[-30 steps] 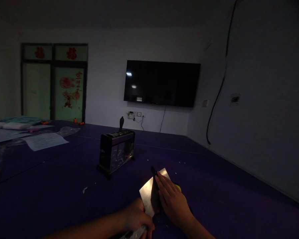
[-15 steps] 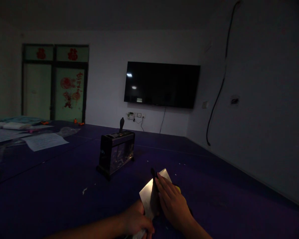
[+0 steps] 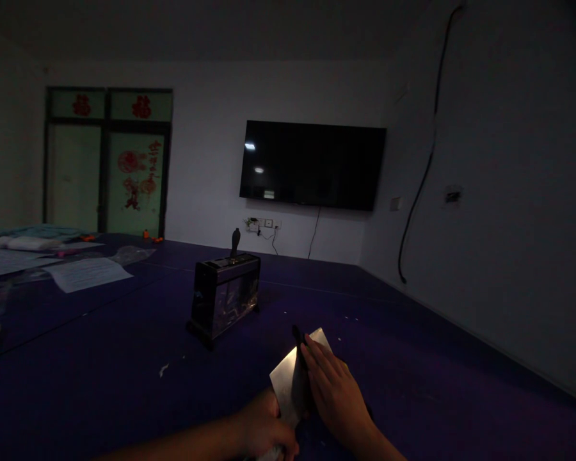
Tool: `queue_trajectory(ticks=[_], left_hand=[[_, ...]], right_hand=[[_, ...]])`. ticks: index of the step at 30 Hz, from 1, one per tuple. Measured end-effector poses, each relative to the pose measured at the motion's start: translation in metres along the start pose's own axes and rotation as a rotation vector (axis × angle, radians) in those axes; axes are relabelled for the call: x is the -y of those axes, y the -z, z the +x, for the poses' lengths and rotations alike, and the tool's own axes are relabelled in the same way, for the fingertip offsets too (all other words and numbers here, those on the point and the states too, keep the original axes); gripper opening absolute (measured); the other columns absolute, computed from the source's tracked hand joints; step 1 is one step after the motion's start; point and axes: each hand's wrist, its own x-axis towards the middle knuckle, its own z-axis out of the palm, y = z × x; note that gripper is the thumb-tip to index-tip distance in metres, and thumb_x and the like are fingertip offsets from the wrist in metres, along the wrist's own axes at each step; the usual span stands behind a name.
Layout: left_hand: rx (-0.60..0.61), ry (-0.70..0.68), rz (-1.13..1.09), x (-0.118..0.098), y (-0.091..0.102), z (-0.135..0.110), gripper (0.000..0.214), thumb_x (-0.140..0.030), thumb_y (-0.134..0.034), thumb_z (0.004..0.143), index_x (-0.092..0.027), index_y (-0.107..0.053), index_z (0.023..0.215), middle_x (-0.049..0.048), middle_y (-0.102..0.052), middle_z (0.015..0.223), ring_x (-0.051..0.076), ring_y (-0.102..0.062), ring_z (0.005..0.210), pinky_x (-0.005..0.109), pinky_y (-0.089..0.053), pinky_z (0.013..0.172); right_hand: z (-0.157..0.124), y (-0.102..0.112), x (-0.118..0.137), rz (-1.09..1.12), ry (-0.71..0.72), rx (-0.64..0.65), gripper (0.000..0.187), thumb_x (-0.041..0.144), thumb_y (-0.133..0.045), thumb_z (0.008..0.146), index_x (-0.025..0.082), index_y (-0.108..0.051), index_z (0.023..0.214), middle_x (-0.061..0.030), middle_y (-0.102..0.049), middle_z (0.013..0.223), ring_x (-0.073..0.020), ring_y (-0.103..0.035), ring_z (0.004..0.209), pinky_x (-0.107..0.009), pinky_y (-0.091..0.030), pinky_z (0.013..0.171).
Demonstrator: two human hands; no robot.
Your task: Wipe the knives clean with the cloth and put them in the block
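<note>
A broad shiny cleaver blade (image 3: pixel 288 381) lies low in the middle of the head view, over the dark purple table (image 3: pixel 125 358). My left hand (image 3: pixel 264 432) is closed round its handle at the bottom edge. My right hand (image 3: pixel 333 390) lies flat on the blade with fingers stretched out, fingertips near the far corner. A thin dark object (image 3: pixel 297 336) sticks out just beyond the fingertips. What lies under the blade is hidden.
A dark knife block (image 3: pixel 223 294) with one handle sticking up stands behind the blade. Papers (image 3: pixel 86 272) and plastic bags lie at the far left. A black wall screen (image 3: pixel 312 164) hangs ahead; the right wall runs along the table edge.
The view has tilted up slightly, so both hands and the blade sit lower in the picture. A yellow bit seen beside my right hand earlier is covered now.
</note>
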Motion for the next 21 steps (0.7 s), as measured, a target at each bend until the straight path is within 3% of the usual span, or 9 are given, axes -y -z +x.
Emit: queue_trajectory(ticks=[4, 9, 13, 21], left_hand=[[0.009, -0.026, 0.026, -0.005, 0.000, -0.003, 0.038, -0.013, -0.066, 0.039, -0.012, -0.058, 0.077, -0.0048, -0.052, 0.046, 0.007, -0.043, 0.037, 0.019, -0.032, 0.040], [-0.026, 0.014, 0.009, -0.007, 0.000, -0.003, 0.055, -0.010, -0.064, 0.038, -0.012, -0.054, 0.092, -0.0062, -0.053, 0.047, 0.007, -0.043, 0.038, 0.018, -0.031, 0.040], [-0.035, -0.005, -0.071, -0.008, -0.001, -0.004, 0.059, -0.009, -0.062, 0.037, -0.014, -0.052, 0.095, -0.0074, -0.053, 0.049, 0.007, -0.044, 0.038, 0.018, -0.032, 0.040], [-0.037, -0.087, -0.060, -0.004, 0.000, 0.004, 0.049, -0.011, -0.066, 0.042, -0.015, -0.056, 0.091, -0.0037, -0.055, 0.057, 0.009, -0.047, 0.046, 0.019, -0.033, 0.042]], right_hand=[[0.001, -0.003, -0.003, 0.005, -0.143, -0.024, 0.052, 0.011, -0.031, 0.083, 0.019, -0.026, 0.134, -0.0077, -0.041, 0.131, -0.0213, -0.040, 0.116, -0.038, -0.040, 0.089], [0.001, -0.006, -0.004, -0.004, -0.145, -0.008, 0.051, 0.013, -0.032, 0.082, 0.017, -0.030, 0.133, -0.0085, -0.041, 0.131, -0.0223, -0.040, 0.117, -0.038, -0.041, 0.088], [0.001, -0.003, -0.002, -0.018, -0.022, 0.014, 0.050, 0.012, -0.034, 0.082, 0.017, -0.032, 0.132, -0.0059, -0.039, 0.133, -0.0213, -0.041, 0.116, -0.035, -0.042, 0.088], [0.005, 0.014, 0.009, 0.015, 0.373, 0.011, 0.053, 0.008, -0.036, 0.078, 0.011, -0.031, 0.131, -0.0086, -0.032, 0.135, -0.0198, -0.036, 0.120, -0.032, -0.041, 0.091]])
